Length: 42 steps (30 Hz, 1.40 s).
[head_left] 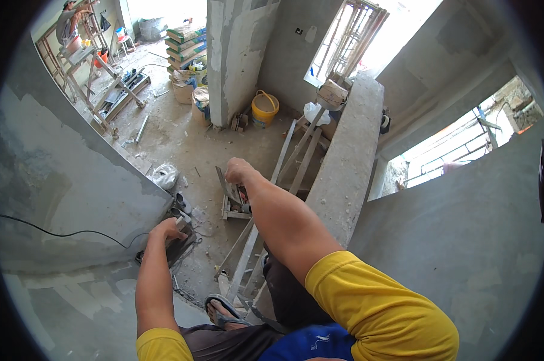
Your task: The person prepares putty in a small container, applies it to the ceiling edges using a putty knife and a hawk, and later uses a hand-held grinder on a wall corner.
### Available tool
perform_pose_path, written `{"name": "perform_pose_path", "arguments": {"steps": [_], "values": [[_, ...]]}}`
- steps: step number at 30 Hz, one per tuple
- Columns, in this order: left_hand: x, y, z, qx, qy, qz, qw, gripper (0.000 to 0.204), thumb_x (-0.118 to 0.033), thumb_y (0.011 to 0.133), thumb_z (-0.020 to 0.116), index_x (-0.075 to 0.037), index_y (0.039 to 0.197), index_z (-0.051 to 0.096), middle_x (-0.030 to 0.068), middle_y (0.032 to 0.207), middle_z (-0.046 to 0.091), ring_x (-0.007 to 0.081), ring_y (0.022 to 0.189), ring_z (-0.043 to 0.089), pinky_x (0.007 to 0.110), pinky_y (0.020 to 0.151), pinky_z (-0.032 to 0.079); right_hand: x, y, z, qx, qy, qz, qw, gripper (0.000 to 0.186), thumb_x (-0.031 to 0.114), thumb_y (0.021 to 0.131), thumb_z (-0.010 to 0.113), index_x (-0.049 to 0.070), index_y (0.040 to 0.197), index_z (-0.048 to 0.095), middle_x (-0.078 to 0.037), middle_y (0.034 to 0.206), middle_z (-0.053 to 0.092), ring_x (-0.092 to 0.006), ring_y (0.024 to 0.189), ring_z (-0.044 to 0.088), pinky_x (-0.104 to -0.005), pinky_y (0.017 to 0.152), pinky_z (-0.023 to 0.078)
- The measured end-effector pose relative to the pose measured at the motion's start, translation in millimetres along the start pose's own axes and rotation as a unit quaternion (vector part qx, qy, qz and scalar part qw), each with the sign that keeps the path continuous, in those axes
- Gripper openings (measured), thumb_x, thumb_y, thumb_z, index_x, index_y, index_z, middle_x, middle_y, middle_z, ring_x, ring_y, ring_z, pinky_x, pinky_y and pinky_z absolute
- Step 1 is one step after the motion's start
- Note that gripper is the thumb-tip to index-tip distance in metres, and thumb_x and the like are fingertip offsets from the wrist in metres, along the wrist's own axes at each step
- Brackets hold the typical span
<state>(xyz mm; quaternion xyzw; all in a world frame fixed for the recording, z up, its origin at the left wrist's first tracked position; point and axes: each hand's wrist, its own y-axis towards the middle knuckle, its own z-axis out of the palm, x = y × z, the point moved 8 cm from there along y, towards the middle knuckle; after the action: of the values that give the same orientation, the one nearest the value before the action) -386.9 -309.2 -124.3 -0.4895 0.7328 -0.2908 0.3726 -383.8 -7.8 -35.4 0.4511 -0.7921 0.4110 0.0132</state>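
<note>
My right hand (pixel 240 171) is closed, held out over the floor. Next to its fingers a long, flat grey blade (pixel 223 182) slants down, looking like a plastering trowel; its handle is hidden in my fist. My left hand (pixel 168 228) reaches down beside the left wall, fingers curled over the edge of a grey, block-like thing (pixel 182 224). What this thing is I cannot make out. Beneath my right hand a low wooden frame or box (pixel 236 215) with small items stands on the floor, partly covered by my forearm.
A dusty plank (pixel 351 162) on a metal frame runs along my right. Ahead stand a yellow bucket (pixel 264 109) and stacked bags (pixel 185 45). A black cable (pixel 61 227) crosses the left wall. Another person (pixel 71 23) is far left, beside a wooden trestle (pixel 79 57).
</note>
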Motion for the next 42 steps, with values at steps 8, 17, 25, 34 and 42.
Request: {"name": "perform_pose_path", "arguments": {"steps": [8, 17, 25, 34, 42], "values": [[-1.0, 1.4, 1.3, 0.005, 0.003, 0.004, 1.000, 0.065, -0.034, 0.069, 0.083, -0.001, 0.119, 0.058, 0.0184, 0.117, 0.064, 0.0324, 0.107, 0.062, 0.041, 0.091, 0.047, -0.3, 1.2, 0.7, -0.003, 0.001, -0.002, 1.000, 0.034, 0.010, 0.083, 0.057, 0.003, 0.115, 0.066, -0.020, 0.126, 0.060, -0.0357, 0.119, 0.056, -0.0405, 0.097, 0.048], [0.3, 3.4, 1.6, -0.006, 0.015, -0.001, 1.000, 0.062, -0.036, 0.071, 0.082, -0.004, 0.118, 0.059, 0.0164, 0.114, 0.065, 0.0315, 0.106, 0.061, 0.042, 0.090, 0.046, -0.3, 3.1, 2.1, 0.000, -0.006, -0.001, 1.000, 0.034, 0.010, 0.083, 0.057, 0.003, 0.114, 0.066, -0.020, 0.126, 0.060, -0.0359, 0.119, 0.057, -0.0404, 0.097, 0.048], [4.2, 6.4, 3.5, 0.000, 0.007, 0.003, 1.000, 0.065, -0.036, 0.070, 0.083, -0.003, 0.119, 0.058, 0.0175, 0.116, 0.064, 0.0325, 0.107, 0.061, 0.042, 0.091, 0.046, -1.0, 3.6, 1.7, -0.006, -0.008, 0.000, 1.000, 0.033, 0.010, 0.084, 0.056, 0.002, 0.115, 0.066, -0.020, 0.126, 0.060, -0.0360, 0.119, 0.057, -0.0405, 0.097, 0.048], [5.7, 8.0, 4.4, 0.003, 0.002, 0.008, 1.000, 0.065, -0.035, 0.070, 0.083, -0.003, 0.120, 0.058, 0.0176, 0.116, 0.064, 0.0324, 0.107, 0.061, 0.041, 0.091, 0.046, -3.5, 5.8, 1.3, -0.007, -0.011, 0.004, 1.000, 0.033, 0.009, 0.083, 0.057, 0.002, 0.114, 0.066, -0.020, 0.125, 0.060, -0.0363, 0.118, 0.057, -0.0406, 0.096, 0.048], [5.8, 6.6, 3.6, 0.001, 0.008, 0.008, 1.000, 0.061, -0.036, 0.072, 0.082, -0.005, 0.119, 0.059, 0.0164, 0.114, 0.065, 0.0312, 0.106, 0.061, 0.041, 0.089, 0.045, -4.7, 7.6, 1.5, -0.009, -0.012, -0.003, 1.000, 0.033, 0.009, 0.082, 0.057, 0.002, 0.113, 0.066, -0.020, 0.124, 0.061, -0.0361, 0.117, 0.058, -0.0405, 0.095, 0.049]]}}
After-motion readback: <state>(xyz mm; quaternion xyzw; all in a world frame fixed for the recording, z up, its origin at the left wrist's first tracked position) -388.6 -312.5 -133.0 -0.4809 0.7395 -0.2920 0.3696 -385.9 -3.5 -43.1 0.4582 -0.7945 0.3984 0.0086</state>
